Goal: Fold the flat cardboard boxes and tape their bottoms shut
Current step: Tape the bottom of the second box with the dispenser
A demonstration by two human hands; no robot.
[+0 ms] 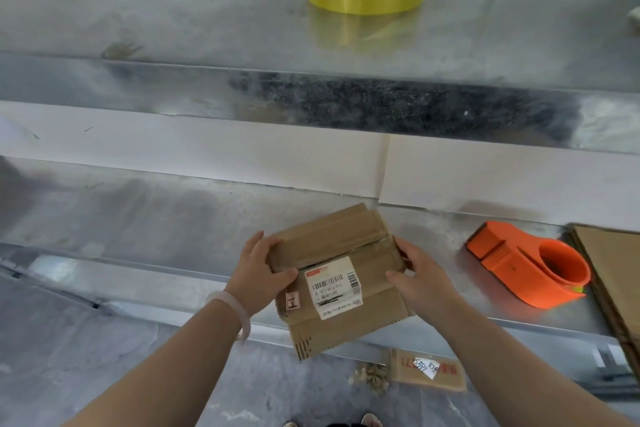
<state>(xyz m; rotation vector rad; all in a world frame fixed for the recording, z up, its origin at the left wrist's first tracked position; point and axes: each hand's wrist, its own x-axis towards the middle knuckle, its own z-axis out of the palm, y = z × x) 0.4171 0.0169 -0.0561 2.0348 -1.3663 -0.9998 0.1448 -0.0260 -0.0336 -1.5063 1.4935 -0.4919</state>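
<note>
Box (341, 274): flaps folded, overhanging bench (173, 218) front edge.
Left hand (259, 270): clasps left side.
Right hand (420, 279): curled round right side.
Risk: flaps may spring open when one hand leaves for dispenser (530, 267).

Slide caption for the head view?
Left hand and right hand hold a labelled brown cardboard box at a metal bench; orange tape dispenser nearby.

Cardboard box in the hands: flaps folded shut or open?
Folded shut: on the cardboard box two flaps meet along a seam; left hand and right hand grip its ends.
</note>
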